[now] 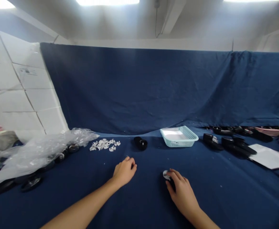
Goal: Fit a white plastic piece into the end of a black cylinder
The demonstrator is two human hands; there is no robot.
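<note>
My left hand (124,171) rests on the dark blue cloth with its fingers curled in; whether it holds anything is hidden. My right hand (180,190) lies to its right, fingertips on a small white piece (165,174) and a dark part partly hidden under the fingers. Beyond the hands sits a pile of small white pieces (104,144) and a short black cylinder (140,143) lying on the cloth. A pale mesh basket (189,135) stands further right.
Crumpled clear plastic (39,151) covers black round parts (32,182) at the left. Rows of black cylinders (227,143) and a white sheet (269,156) lie at the right. A blue cloth wall (153,92) closes the back; white boxes (17,86) stack at the left.
</note>
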